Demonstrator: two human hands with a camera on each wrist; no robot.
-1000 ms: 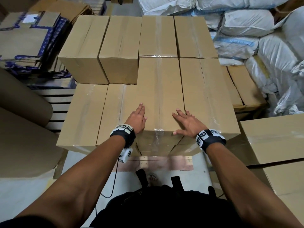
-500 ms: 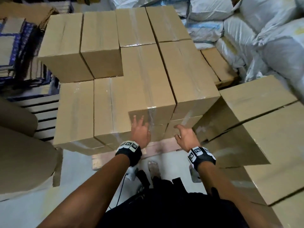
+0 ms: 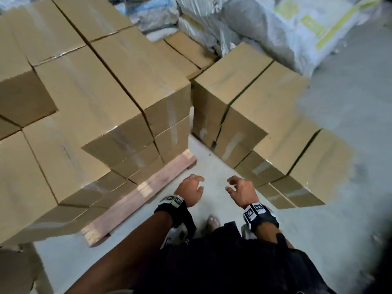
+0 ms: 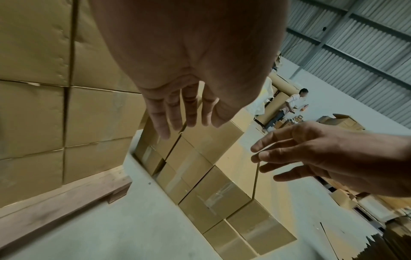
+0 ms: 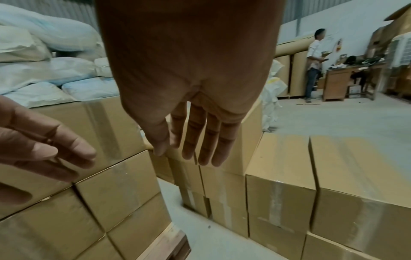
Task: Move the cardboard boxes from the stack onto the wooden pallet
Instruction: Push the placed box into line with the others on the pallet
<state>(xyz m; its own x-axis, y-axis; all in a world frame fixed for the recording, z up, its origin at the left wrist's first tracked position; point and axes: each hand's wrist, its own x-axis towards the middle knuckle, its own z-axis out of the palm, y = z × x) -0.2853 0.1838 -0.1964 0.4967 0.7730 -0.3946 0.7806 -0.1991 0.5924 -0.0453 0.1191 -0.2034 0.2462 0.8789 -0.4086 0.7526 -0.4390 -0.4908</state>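
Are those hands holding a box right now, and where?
No. The left hand and right hand are both empty, fingers loose, between the two box stacks.

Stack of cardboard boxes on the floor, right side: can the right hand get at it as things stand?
Probably yes: the right hand is empty, fingers loose, with only bare floor between it and the stack of cardboard boxes.

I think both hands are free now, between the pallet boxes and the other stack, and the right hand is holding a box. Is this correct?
Not quite. The right hand holds no box: the head view shows it empty, with fingers loosely spread over the floor. The rest is right: the left hand is also free, and both are between the boxes on the wooden pallet and the other stack.
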